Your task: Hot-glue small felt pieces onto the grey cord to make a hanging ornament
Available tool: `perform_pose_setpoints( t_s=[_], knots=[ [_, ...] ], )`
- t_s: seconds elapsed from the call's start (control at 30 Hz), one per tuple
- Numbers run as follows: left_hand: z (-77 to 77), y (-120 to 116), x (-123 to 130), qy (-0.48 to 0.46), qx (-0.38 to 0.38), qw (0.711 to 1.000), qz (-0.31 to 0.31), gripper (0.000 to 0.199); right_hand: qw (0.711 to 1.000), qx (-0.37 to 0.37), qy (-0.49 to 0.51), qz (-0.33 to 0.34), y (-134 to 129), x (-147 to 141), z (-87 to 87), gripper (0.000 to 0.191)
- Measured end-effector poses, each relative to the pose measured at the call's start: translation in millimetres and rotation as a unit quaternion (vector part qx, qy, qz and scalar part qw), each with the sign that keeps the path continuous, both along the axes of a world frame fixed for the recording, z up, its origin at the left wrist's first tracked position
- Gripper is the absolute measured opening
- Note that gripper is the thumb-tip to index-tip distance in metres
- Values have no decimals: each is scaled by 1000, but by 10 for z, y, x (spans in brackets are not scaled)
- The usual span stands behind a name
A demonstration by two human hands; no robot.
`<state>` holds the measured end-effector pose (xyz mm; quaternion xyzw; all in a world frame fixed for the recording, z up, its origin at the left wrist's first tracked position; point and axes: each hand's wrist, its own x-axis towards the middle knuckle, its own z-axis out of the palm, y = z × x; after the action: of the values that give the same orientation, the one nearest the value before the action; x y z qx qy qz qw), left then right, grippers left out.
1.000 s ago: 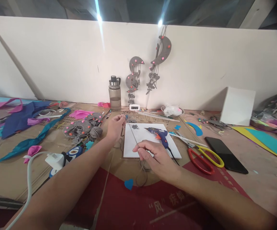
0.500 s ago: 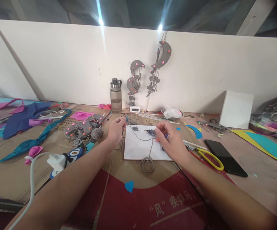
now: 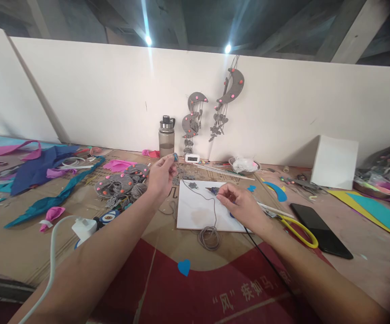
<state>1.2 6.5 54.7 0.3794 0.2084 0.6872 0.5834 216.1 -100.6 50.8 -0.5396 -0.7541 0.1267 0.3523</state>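
Note:
My left hand (image 3: 163,177) is raised left of the white board (image 3: 195,216), thumb and fingers pinched on a small blue piece (image 3: 175,157). A grey cord (image 3: 198,192) runs from near these fingers across the board, then down to a loose coil (image 3: 210,238) at its front edge. My right hand (image 3: 238,202) is over the board's right side, fingertips closed together near the cord; what they hold, if anything, is hidden. Beside them lies a dark, pointed tool (image 3: 213,191), partly covered by the hand. A small grey piece (image 3: 192,185) rests on the board.
Yellow-handled scissors (image 3: 298,231) and a phone (image 3: 319,229) lie to the right. A water bottle (image 3: 166,137) stands behind. Grey moon hangings (image 3: 233,87) are on the white wall. At left are a charger plug (image 3: 85,227) and teal cloth (image 3: 56,193); a blue heart (image 3: 184,267) lies in front.
My left hand has lifted slightly with the blue piece. My right fingers have drawn closer together. The whole view has shifted a little.

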Motion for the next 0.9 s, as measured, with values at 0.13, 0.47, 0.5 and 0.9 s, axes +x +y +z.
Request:
perform_pose_setpoints(
  t_s=[0.13, 0.47, 0.5, 0.9],
  knots=[
    [448, -269, -70, -43, 62, 995, -62, 12, 997, 35, 62, -15, -7, -37, -104, 35],
    [587, -224, -266, -218, 9, 969, -119, 14, 923, -30, -47, 382, -378, -466, -64, 28],
    [501, -163, -239, -214, -9, 970, -113, 13, 909, 9, -81, 408, -419, -502, -64, 26],
    [-703, 106, 229, -13, -171, 985, -19, 22, 762, 490, -132, 402, -644, -667, -195, 9]
  ],
)
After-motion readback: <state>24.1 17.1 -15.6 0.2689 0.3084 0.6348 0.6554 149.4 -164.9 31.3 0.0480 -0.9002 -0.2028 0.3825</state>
